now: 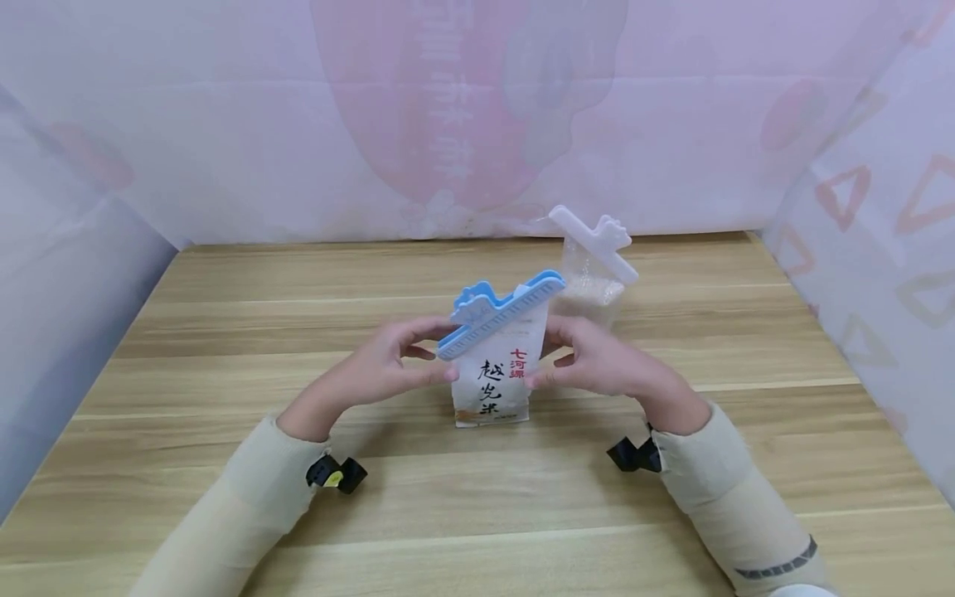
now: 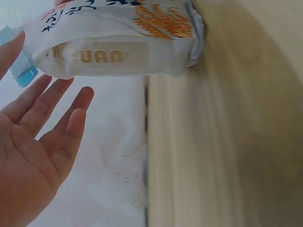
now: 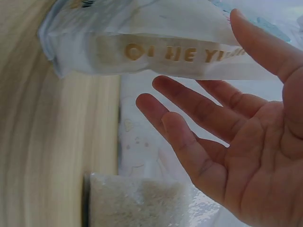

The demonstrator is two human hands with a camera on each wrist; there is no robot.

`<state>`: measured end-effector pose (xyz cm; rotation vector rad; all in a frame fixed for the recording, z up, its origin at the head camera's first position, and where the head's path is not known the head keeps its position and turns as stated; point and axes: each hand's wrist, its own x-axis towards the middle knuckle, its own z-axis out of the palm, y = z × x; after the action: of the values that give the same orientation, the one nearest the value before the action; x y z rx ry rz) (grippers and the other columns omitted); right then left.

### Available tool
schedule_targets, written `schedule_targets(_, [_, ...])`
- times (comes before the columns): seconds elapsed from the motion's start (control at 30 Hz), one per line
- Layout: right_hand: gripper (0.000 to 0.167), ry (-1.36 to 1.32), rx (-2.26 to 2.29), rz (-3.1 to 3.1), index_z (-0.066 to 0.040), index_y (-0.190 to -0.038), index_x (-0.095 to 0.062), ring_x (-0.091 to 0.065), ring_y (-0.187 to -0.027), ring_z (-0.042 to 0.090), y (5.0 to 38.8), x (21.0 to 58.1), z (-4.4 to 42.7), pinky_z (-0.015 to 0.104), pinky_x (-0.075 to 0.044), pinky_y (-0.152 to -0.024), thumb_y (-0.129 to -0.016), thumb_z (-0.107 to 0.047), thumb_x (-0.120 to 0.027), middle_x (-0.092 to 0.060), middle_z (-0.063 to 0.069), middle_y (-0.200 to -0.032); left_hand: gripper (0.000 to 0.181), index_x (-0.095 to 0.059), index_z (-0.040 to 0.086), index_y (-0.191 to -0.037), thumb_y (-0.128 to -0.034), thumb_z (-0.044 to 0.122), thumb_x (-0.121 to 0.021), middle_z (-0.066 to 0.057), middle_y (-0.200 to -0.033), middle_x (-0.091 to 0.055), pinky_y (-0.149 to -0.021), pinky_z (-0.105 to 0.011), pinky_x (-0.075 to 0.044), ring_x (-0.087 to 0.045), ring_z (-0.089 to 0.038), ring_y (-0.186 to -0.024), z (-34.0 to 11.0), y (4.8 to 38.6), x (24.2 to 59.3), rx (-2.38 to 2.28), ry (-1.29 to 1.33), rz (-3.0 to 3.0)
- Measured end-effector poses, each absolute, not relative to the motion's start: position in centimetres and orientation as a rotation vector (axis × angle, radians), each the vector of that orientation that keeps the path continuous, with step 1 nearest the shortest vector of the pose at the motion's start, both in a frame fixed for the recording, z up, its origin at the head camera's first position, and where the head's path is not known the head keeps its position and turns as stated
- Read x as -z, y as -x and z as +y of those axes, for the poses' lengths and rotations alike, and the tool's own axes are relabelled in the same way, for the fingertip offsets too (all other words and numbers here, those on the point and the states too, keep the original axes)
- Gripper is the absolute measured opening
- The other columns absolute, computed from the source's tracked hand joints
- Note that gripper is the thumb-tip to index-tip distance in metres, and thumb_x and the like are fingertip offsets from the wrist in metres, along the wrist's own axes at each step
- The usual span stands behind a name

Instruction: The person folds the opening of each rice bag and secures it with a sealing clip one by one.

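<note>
A small white rice bag [image 1: 490, 373] with dark and red lettering stands upright on the wooden table. Its top is folded over and clamped aslant by a blue bag clip [image 1: 501, 313]. At the bag's left side is my left hand [image 1: 376, 365], thumb by the front edge and fingers toward the back. My right hand [image 1: 600, 361] flanks the other side in the same way. Both wrist views show loosely spread, nearly straight fingers [image 2: 61, 120] beside the bag's side panel, some fingertips close to its back edge. Whether they touch it is hard to tell.
Behind and to the right stands a clear bag of rice [image 1: 585, 290], partly hidden by the right hand, with a white bag clip [image 1: 594, 243] across its top. The wooden table [image 1: 224, 365] ends at a printed cloth backdrop [image 1: 261, 149], with more cloth at both sides.
</note>
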<state>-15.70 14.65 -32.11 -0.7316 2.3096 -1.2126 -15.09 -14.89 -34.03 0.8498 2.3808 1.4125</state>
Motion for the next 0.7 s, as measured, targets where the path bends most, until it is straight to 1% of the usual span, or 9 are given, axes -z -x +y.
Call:
schedule_targets(0.1, [0.051, 0.734, 1.236, 2.272, -0.003, -0.132, -0.056, -0.067, -0.109, 0.031, 15.5, 32.7, 15.0, 0.047, -0.056, -0.092, -0.086, -0.011, -0.078, -0.066, 0.015, -0.125, 0.058, -0.056, 0.009, -0.139, -0.0862, 0.018, -0.078, -0.008, -0.140, -0.060, -0.098, -0.050, -0.052, -0.057, -0.028, -0.126, -15.3, 14.6, 34.6, -1.396, -0.832, 2.387])
schedule_targets(0.2, [0.054, 0.733, 1.250, 2.252, -0.003, -0.136, -0.053, -0.069, -0.107, 0.032, 15.2, 33.3, 15.4, 0.043, -0.057, -0.091, -0.088, -0.011, -0.076, -0.063, 0.019, -0.130, 0.058, -0.058, 0.010, -0.137, -0.0841, 0.018, -0.080, -0.008, -0.137, -0.062, -0.095, -0.053, -0.053, -0.058, -0.031, -0.125, -15.5, 14.2, 35.2, -1.375, -0.802, 2.391])
schedule_targets(0.3, [0.055, 0.698, 1.255, 2.258, -0.004, -0.138, -0.052, -0.069, -0.108, 0.033, 15.0, 33.6, 15.6, 0.041, -0.057, -0.092, -0.089, -0.011, -0.075, -0.062, 0.019, -0.133, 0.057, -0.058, 0.008, -0.136, -0.0841, 0.018, -0.080, -0.011, -0.135, -0.063, -0.091, -0.048, -0.056, -0.060, -0.033, -0.121, -15.7, 13.9, 35.6, -1.370, -0.756, 2.383])
schedule_targets(0.47, [0.055, 0.662, 1.272, 2.268, -0.004, -0.139, -0.052, -0.064, -0.119, 0.035, 14.7, 34.1, 15.7, 0.041, -0.056, -0.093, -0.089, -0.012, -0.074, -0.060, 0.017, -0.137, 0.057, -0.056, 0.005, -0.137, -0.0853, 0.015, -0.079, -0.016, -0.132, -0.063, -0.079, -0.031, -0.060, -0.065, -0.034, -0.113, -15.7, 13.5, 36.3, -1.400, -0.703, 2.364])
schedule_targets(0.57, [0.054, 0.663, 1.276, 2.270, -0.005, -0.138, -0.053, -0.061, -0.122, 0.035, 14.6, 34.4, 15.6, 0.041, -0.056, -0.093, -0.090, -0.012, -0.074, -0.059, 0.016, -0.137, 0.056, -0.057, 0.006, -0.135, -0.0850, 0.014, -0.079, -0.016, -0.129, -0.065, -0.075, -0.029, -0.059, -0.068, -0.032, -0.108, -15.5, 13.2, 36.6, -1.405, -0.675, 2.366])
schedule_targets(0.7, [0.051, 0.688, 1.280, 2.274, -0.006, -0.137, -0.055, -0.062, -0.121, 0.036, 14.5, 34.9, 15.3, 0.043, -0.057, -0.093, -0.089, -0.011, -0.074, -0.058, 0.016, -0.138, 0.054, -0.058, 0.007, -0.134, -0.0848, 0.014, -0.079, -0.015, -0.127, -0.066, -0.073, -0.029, -0.058, -0.069, -0.029, -0.104, -15.2, 13.0, 36.8, -1.403, -0.643, 2.378])
